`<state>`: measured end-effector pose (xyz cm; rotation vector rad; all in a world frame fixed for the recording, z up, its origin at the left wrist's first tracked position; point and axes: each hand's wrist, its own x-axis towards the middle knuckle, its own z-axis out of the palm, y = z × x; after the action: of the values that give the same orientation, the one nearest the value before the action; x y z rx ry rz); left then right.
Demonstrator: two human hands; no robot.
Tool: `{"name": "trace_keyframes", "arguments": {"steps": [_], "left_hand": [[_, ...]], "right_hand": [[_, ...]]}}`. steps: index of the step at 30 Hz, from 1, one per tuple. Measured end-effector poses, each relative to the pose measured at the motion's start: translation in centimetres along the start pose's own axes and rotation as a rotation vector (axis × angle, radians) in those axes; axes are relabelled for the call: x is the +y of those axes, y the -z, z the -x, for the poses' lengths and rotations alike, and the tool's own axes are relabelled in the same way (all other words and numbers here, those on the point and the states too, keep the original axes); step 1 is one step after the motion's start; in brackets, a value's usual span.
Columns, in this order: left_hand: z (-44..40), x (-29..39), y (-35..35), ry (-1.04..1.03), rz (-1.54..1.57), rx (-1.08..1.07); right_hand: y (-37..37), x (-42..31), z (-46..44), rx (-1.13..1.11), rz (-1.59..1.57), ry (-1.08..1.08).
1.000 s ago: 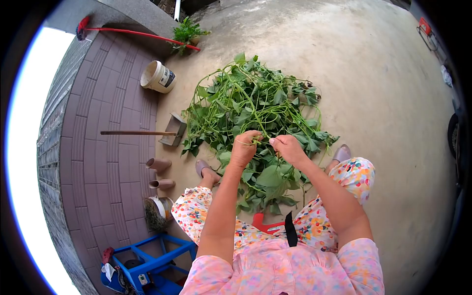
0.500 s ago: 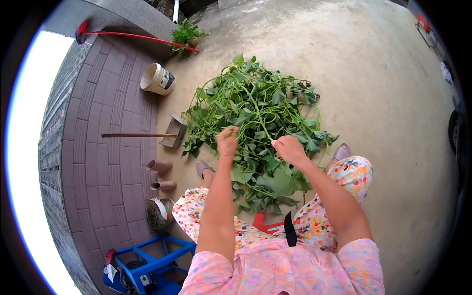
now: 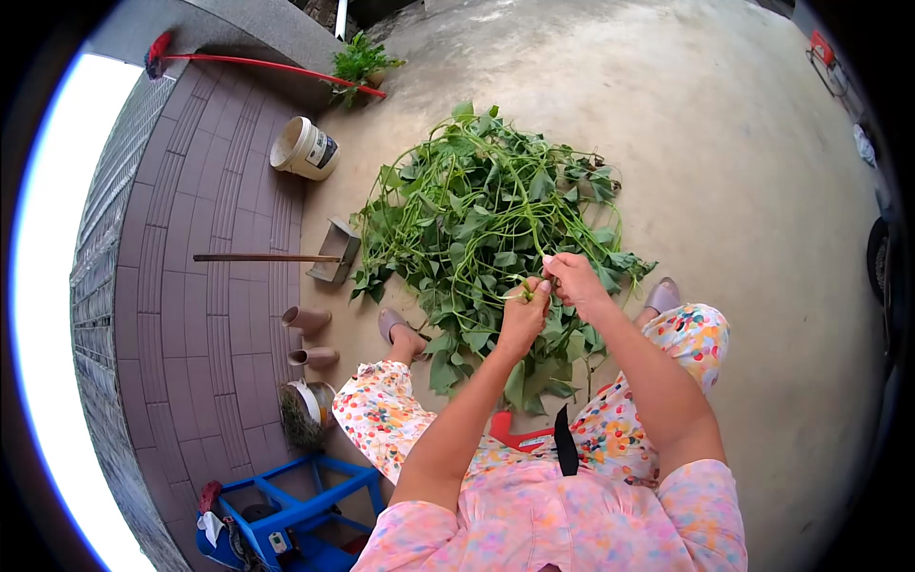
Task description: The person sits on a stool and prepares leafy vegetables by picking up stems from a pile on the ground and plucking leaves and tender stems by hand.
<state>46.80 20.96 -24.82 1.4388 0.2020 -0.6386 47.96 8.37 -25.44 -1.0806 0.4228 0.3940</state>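
Observation:
A large heap of leafy green vines (image 3: 477, 210) lies on the concrete in front of my feet. My left hand (image 3: 523, 319) is closed around a few short green stems (image 3: 526, 294), whose ends show above the fingers. Close against it on the right, my right hand (image 3: 576, 283) pinches a long green vine stem (image 3: 536, 234) that runs up into the heap. Both hands are over the near part of the heap, thumbs almost meeting. Leaves hang below them, and the exact spot where the fingers grip is partly hidden.
To the left stand a white bucket (image 3: 307, 150), a long-handled dustpan (image 3: 334, 253), a pair of boots (image 3: 310, 320), a second bucket (image 3: 317, 400) and a blue frame (image 3: 300, 500). A red-handled broom (image 3: 276, 69) leans near a potted plant (image 3: 359, 63). A red seat (image 3: 515, 437) shows between my legs.
My left hand has moved right and down with its stems, up beside my right hand. My right hand has shifted slightly right and now pinches a vine stem.

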Motion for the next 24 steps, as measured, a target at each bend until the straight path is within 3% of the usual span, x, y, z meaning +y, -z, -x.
{"name": "trace_keyframes", "arguments": {"steps": [1,3,7,11,13,15,17,18,20,21,24], "left_hand": [[-0.2,-0.4,0.1,0.003,0.0,0.0],[-0.6,-1.0,0.2,-0.278,-0.294,0.023],[-0.8,1.3,2.1,-0.221,-0.458,-0.051],[-2.5,3.0,4.4,-0.43,-0.81,-0.129],[-3.3,2.9,5.0,-0.595,-0.81,0.012],[-4.1,5.1,8.3,-0.31,-0.686,0.357],[-5.4,4.8,12.7,-0.561,-0.641,0.478],[-4.6,5.3,12.0,-0.554,-0.644,0.476],[-1.8,7.0,9.7,-0.325,-0.804,0.538],[-1.8,5.8,9.2,-0.424,-0.797,0.459],[-0.1,3.2,4.7,-0.332,-0.57,0.196]], "right_hand": [[0.0,0.0,0.0,-0.001,0.012,0.018],[-0.2,-0.4,0.3,-0.004,0.0,0.004],[-0.6,-0.2,0.3,-0.041,-0.037,-0.015],[-1.7,0.6,0.0,-0.02,-0.058,0.019],[-1.9,-0.3,0.6,-0.004,-0.018,0.021],[-0.9,-1.1,1.0,0.045,-0.079,0.029],[0.5,-1.5,1.0,0.02,-0.114,0.03],[1.2,-1.2,0.5,-0.027,-0.196,0.028],[1.4,-0.8,0.3,-0.093,-0.336,-0.008],[1.0,-0.7,0.2,-0.096,-0.337,-0.008],[0.8,0.5,-0.6,-0.095,-0.507,-0.016]]}}
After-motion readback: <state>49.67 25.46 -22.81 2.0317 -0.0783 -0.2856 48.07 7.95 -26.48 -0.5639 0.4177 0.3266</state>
